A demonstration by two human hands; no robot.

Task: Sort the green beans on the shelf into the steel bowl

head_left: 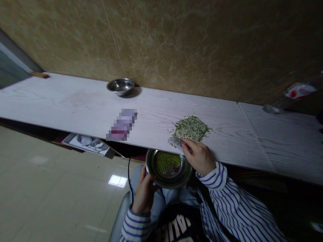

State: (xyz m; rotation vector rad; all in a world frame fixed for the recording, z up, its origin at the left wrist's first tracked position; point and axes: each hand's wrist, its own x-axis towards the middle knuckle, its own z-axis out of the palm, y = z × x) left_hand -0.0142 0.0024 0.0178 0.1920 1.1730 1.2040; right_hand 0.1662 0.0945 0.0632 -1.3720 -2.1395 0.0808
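Observation:
Below the table's front edge, my left hand (pixel 144 190) grips the left rim of a steel bowl (pixel 186 176). Green beans (pixel 166 163), like mung beans, cover part of the bowl's bottom. My right hand (pixel 200 155) is above the bowl's right side, at the edge of the table. Its fingers are closed on a greyish, shiny oval piece (pixel 176 141); whether this is a spoon or a scoop I cannot tell. Just beyond that piece, more green beans (pixel 191 127) lie spread in a loose patch on the tabletop.
A second steel bowl (pixel 121 88) stands against the wall on the white table (pixel 156 107). A blurred-out phone-like rectangle (pixel 122 125) lies near the front edge. To the right is a clear bottle (pixel 300 90). An open drawer (pixel 87 144) juts out under the table.

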